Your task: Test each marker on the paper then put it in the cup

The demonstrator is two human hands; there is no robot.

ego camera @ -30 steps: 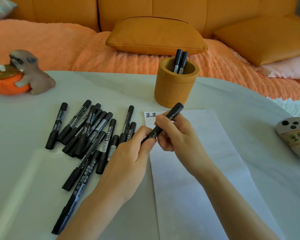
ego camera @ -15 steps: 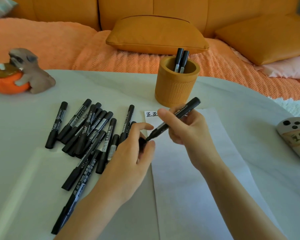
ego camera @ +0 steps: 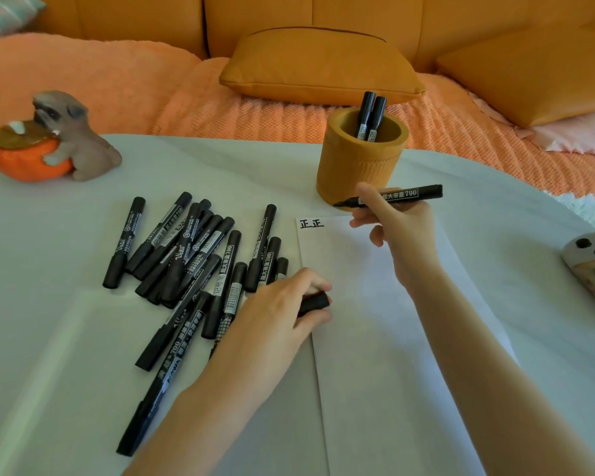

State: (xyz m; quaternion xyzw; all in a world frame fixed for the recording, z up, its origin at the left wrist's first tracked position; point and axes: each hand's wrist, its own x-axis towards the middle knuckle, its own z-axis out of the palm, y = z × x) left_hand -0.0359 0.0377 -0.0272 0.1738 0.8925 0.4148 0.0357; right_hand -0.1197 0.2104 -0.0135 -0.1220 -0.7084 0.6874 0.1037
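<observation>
Within left grip (ego camera: pixel 282 304), cap (ego camera: pixel 315 301) half hidden

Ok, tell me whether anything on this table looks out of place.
Nothing is spilled or damaged. The heap of markers left of the paper is loose and overlapping, nothing more. The right hand holds an uncapped marker; the left hand grips a black cap.

Table (ego camera: pixel 255 173) with markers (ego camera: pixel 200 249), paper (ego camera: pixel 375 338), cup (ego camera: pixel 358 170)
</observation>
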